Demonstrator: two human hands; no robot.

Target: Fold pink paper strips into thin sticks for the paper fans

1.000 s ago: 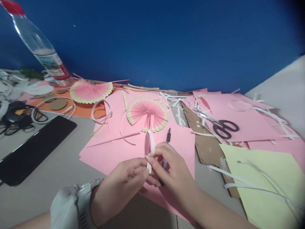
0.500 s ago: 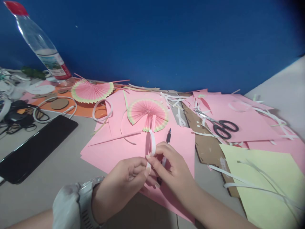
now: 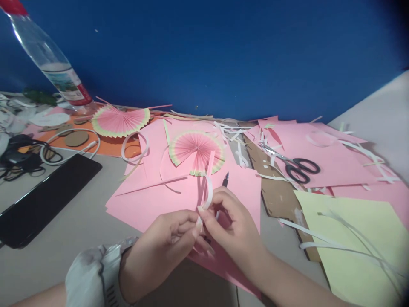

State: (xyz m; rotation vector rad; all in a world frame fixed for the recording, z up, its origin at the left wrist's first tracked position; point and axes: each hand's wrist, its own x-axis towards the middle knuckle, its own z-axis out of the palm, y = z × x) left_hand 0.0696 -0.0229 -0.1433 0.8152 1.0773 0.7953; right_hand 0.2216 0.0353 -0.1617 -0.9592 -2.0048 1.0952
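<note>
My left hand [image 3: 168, 245] is closed, its thumb and fingers pinching the lower end of a narrow pink paper strip [image 3: 211, 163] that points up and away. My right hand [image 3: 234, 224] has its thumb and index finger pinched on a thin white strip [image 3: 209, 189], which curls upward beside the pink one. The fingertips of both hands nearly meet. Beyond them a pleated paper fan [image 3: 195, 149], pink with a yellow-green edge, lies spread on pink sheets [image 3: 143, 204]. Partly hidden behind my right hand is a dark pen [image 3: 226, 180].
Scissors [image 3: 297, 166] with black handles lie at the right on pink paper. Closer is a pale yellow sheet [image 3: 358, 238] with loose white strips, beside cardboard [image 3: 277, 198]. On the left are a phone [image 3: 51, 198], a cable, a second fan [image 3: 121, 121] and a plastic bottle [image 3: 64, 81].
The upper part of the pink strip tilts further right, and the curled white strip has shifted right with it. Both hands keep their pinch. The whole view has moved slightly.
</note>
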